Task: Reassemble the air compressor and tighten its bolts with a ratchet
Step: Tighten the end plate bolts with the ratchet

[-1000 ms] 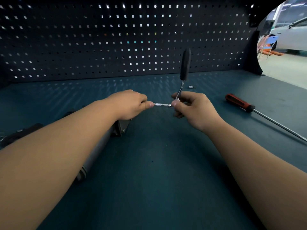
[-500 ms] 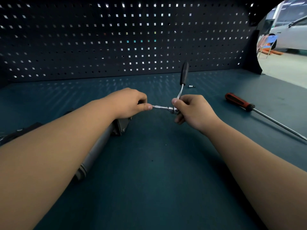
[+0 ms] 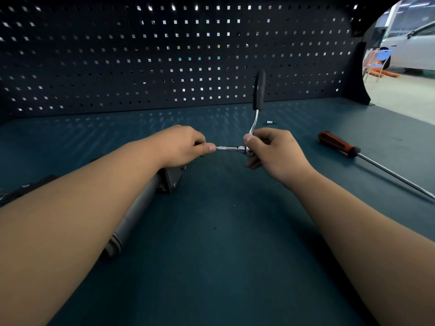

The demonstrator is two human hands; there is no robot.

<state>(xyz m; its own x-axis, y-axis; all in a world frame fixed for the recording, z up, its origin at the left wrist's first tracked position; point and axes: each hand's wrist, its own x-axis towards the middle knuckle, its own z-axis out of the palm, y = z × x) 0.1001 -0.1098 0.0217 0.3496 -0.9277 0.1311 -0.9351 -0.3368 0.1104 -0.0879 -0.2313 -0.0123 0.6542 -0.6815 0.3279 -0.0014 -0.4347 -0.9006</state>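
Between your two hands, above the blue surface (image 3: 223, 255), a chrome extension bar (image 3: 227, 148) runs level. Your left hand (image 3: 183, 147) pinches the bar's left end between thumb and curled fingers. Your right hand (image 3: 275, 154) curls round the ratchet (image 3: 258, 90) at its head, where the bar joins it. The ratchet's black grip stands up beyond that hand, toward the pegboard (image 3: 141, 55). Under your left wrist and forearm lies the air compressor (image 3: 136, 212), a grey cylinder with a square metal end plate just below the left hand. Well to the right of your right hand, a red-and-black screwdriver (image 3: 339, 144) lies on the surface, shaft pointing away to the right. Just beyond your right hand sits a small metal bit (image 3: 270, 122), too small to identify.
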